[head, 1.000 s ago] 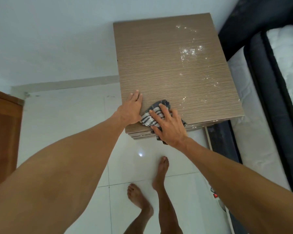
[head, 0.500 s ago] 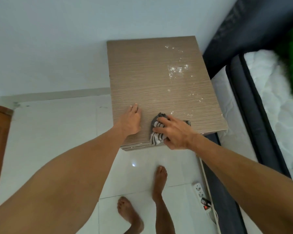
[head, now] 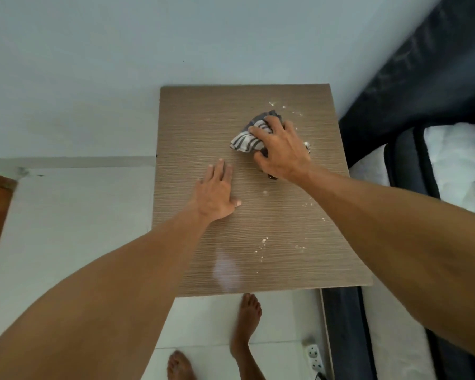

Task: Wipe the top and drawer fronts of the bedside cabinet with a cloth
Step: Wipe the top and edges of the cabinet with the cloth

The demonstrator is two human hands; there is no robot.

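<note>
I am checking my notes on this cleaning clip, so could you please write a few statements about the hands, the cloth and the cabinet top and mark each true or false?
1. The right hand presses a striped cloth onto the cabinet top. True.
2. The left hand holds a spray bottle. False: it lies flat and empty on the cabinet top.
3. White specks lie on the right part of the top. True.
4. The cloth sits at the near front edge. False: it is toward the far right, nearer the wall.
5. A power strip lies on the floor by the bed. True.
</note>
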